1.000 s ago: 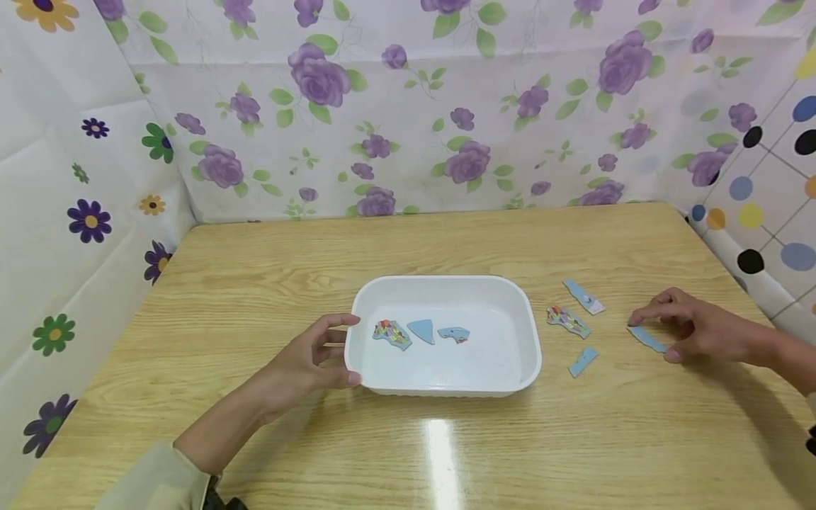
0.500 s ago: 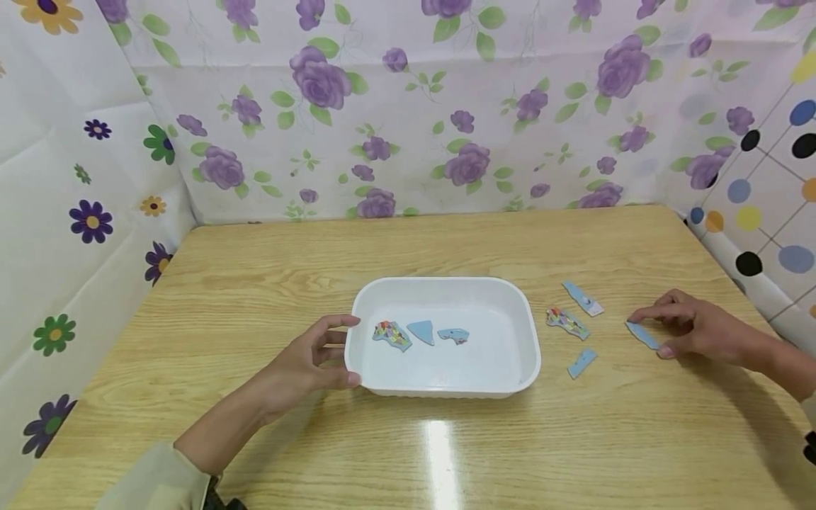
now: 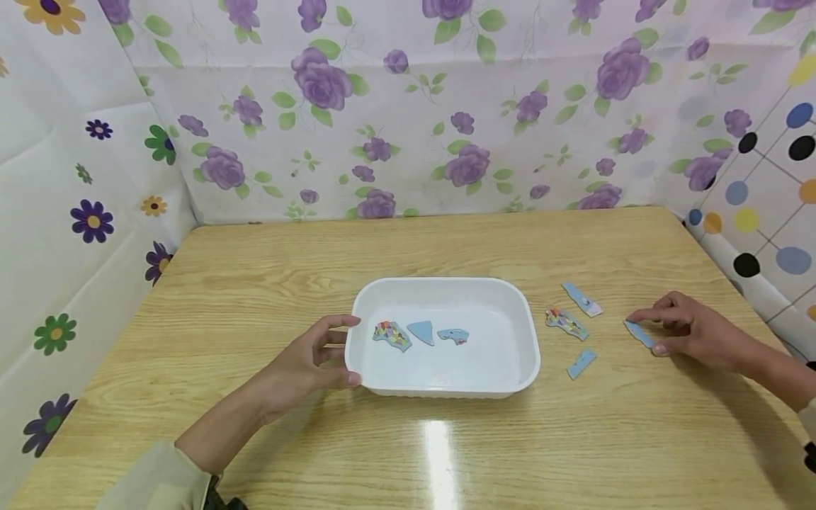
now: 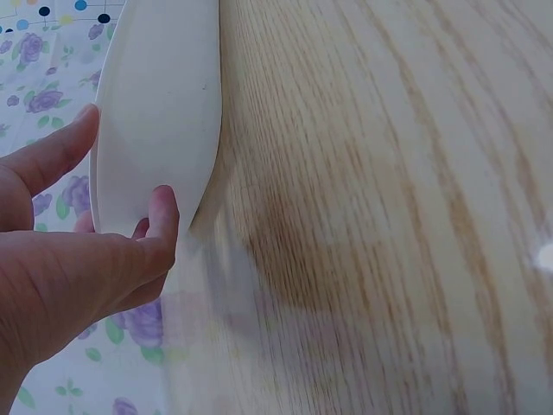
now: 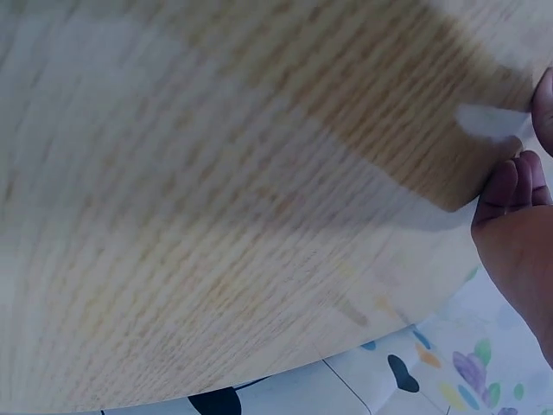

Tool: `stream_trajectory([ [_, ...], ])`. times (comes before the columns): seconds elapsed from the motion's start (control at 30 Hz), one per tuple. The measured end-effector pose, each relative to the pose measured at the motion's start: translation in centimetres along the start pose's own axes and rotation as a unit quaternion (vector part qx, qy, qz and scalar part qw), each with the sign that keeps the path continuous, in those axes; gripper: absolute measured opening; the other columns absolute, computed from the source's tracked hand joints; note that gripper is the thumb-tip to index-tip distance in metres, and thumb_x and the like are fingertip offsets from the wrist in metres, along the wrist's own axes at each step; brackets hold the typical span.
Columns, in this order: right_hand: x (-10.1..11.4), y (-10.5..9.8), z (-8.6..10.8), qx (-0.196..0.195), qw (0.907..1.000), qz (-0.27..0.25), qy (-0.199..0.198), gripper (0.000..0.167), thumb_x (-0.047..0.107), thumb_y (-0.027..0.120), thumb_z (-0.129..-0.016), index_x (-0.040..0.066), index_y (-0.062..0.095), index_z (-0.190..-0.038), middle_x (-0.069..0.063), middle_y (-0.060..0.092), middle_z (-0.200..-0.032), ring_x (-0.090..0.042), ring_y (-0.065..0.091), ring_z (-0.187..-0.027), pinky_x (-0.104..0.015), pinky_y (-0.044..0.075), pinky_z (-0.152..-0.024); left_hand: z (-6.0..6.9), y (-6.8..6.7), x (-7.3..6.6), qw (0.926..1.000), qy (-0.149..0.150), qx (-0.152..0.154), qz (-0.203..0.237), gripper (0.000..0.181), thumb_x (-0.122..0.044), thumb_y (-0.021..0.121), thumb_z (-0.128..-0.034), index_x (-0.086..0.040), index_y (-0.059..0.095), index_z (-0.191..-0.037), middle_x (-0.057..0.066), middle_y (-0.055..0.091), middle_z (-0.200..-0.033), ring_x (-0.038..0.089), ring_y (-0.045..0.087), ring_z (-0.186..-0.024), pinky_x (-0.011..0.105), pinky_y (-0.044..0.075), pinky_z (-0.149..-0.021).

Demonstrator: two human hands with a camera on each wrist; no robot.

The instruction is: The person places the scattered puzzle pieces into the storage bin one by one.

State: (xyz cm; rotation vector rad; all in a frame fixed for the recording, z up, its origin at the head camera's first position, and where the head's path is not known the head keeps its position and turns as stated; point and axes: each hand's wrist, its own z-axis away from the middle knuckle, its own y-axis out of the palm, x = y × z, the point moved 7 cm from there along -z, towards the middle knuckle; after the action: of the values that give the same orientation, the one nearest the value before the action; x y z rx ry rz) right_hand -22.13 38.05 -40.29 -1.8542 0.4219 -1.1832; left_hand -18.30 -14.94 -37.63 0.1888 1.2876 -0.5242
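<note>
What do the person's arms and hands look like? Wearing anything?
The left hand and right hand have no gloves. The left sleeve is beige; so is the bit of right sleeve showing. A black thing by the left sleeve is partly out of view.

In front of me, a light wood-grain table (image 3: 274,262), surface glossy, bright streak of reflected light (image 3: 440,460) on its near part. Back covering (image 3: 417,127) behind it: white, purple roses (image 3: 321,81), green leaves, horizontal crease high up. Left covering (image 3: 38,234): white, visible folds, flowers in purple, green and orange. Right covering (image 3: 774,219): white, dots in black, blue, orange and yellow, thin dark lines linking some. Lighting fairly even across the coverings.
</note>
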Motion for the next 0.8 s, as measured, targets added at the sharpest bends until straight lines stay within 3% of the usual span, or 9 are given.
stream_trajectory([
  [0.4,0.9,0.3,-0.1,-0.043,0.9950,0.079,-0.044,0.053,-0.007,0.076,-0.073,0.007,0.064,-0.123,0.000,0.048,-0.097,-0.004,0.035,-0.078,-0.023,0.029,-0.059,-0.1,0.0,0.1,1.0000,0.000,0.004,0.003,0.082,-0.015,0.080,-0.0786,-0.021,0.032,-0.145,0.017,0.039,-0.140,0.034,0.042,-0.129,0.045,0.045,-0.099],
  [0.63,1.4,0.7,-0.3,-0.064,0.9838,0.153,-0.067,0.054,-0.008,0.078,-0.068,0.005,0.064,-0.119,-0.004,0.052,-0.100,-0.005,0.037,-0.085,-0.021,0.027,-0.065,-0.1,0.0,0.3,0.9999,-0.004,0.008,0.007,0.082,-0.014,0.080,-0.0792,-0.022,0.032,-0.145,0.018,0.038,-0.140,0.035,0.042,-0.129,0.045,0.045,-0.099],
  [0.8,1.6,0.9,-0.8,-0.084,0.9740,0.193,-0.084,0.050,-0.007,0.079,-0.066,0.002,0.065,-0.113,-0.009,0.052,-0.100,-0.013,0.039,-0.087,-0.027,0.027,-0.071,-0.1,0.1,0.2,0.9999,-0.004,0.008,0.006,0.082,-0.014,0.079,-0.0798,-0.020,0.031,-0.146,0.018,0.038,-0.141,0.036,0.041,-0.130,0.045,0.045,-0.099],
])
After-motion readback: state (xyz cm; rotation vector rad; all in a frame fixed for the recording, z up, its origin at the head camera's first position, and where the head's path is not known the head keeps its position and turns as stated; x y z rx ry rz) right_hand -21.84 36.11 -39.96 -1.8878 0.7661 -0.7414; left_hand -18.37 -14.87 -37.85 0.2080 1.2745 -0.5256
